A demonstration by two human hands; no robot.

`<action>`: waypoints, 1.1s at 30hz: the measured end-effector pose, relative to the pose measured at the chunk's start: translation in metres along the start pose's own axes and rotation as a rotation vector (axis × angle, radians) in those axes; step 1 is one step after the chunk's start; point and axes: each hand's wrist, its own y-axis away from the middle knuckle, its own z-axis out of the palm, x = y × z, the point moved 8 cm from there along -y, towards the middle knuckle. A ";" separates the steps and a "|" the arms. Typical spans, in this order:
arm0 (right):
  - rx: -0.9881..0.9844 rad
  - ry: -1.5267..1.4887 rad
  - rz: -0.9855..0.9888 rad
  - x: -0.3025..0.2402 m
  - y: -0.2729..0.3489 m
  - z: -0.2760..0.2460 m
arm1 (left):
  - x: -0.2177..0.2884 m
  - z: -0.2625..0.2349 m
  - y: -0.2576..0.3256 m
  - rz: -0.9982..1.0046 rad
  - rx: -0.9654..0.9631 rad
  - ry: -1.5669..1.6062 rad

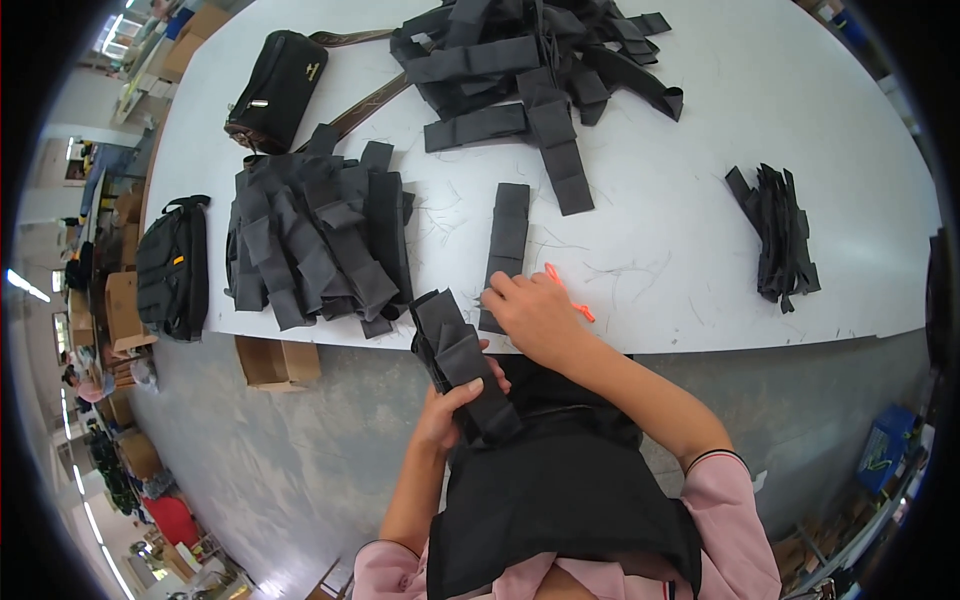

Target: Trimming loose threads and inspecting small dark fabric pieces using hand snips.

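My left hand [450,410] is closed around a bundle of dark grey fabric strips [462,362], held just off the table's near edge, the thumb lying across its front. On the white table, a single dark grey fabric strip [508,232] points away from me. The curled fingers of my right hand [528,312] pinch this strip near its close end; the fingertips are partly hidden. Beside that hand lies a thin, bright orange looped object [582,308], partly covered, its kind unclear.
A loose pile of strips [320,230] lies left on the table [680,240], a larger heap [530,70] at the back, and a stacked bundle [782,240] at right. A black shoulder bag [285,90] and black backpack [172,268] are left. Below stands a cardboard box [275,365].
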 end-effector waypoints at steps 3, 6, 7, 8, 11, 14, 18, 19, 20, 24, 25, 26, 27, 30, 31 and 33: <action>0.000 -0.001 -0.040 -0.006 -0.005 0.008 | 0.003 0.000 0.005 0.029 -0.006 0.022; 0.094 -0.129 0.016 0.001 0.002 -0.003 | 0.007 -0.005 0.013 0.081 0.004 0.064; 0.091 -0.133 0.009 -0.002 0.004 -0.006 | 0.009 -0.008 0.015 0.093 0.011 0.059; 0.108 -0.142 0.005 -0.005 0.007 -0.012 | 0.011 -0.009 0.017 0.104 0.016 0.054; 0.096 -0.132 0.014 -0.009 0.004 -0.008 | 0.016 -0.007 0.017 0.087 0.071 -0.020; 0.100 -0.198 0.112 0.001 0.004 -0.002 | 0.036 -0.001 0.021 0.191 0.019 -0.032; 0.007 -0.260 0.276 0.010 0.018 0.010 | 0.072 -0.021 -0.001 0.283 0.144 -0.076; -0.049 -0.207 0.296 0.013 0.020 0.022 | 0.072 -0.028 -0.017 0.207 0.171 -0.073; -0.010 -0.179 0.251 0.021 0.024 0.033 | 0.071 -0.031 -0.030 0.130 0.199 -0.071; 0.110 -0.152 0.140 0.036 0.041 0.033 | 0.069 -0.024 -0.056 0.065 0.099 -0.068; 0.112 -0.149 0.137 0.028 0.044 0.022 | 0.067 -0.024 -0.057 0.069 0.098 -0.068; 0.259 -0.253 0.106 0.015 0.054 -0.002 | 0.057 -0.023 -0.058 0.016 0.087 -0.030; 0.403 -0.354 0.074 0.002 0.068 -0.028 | 0.045 -0.018 -0.057 -0.037 0.073 0.011; 0.277 -0.504 -0.028 -0.042 0.098 -0.038 | 0.001 0.011 -0.040 -0.213 -0.150 0.199; 0.223 -0.472 -0.087 -0.056 0.107 -0.030 | -0.007 0.028 -0.030 -0.250 -0.300 0.281; 0.022 -0.486 -0.208 -0.079 0.120 -0.013 | -0.017 0.027 -0.016 -0.157 -0.344 0.171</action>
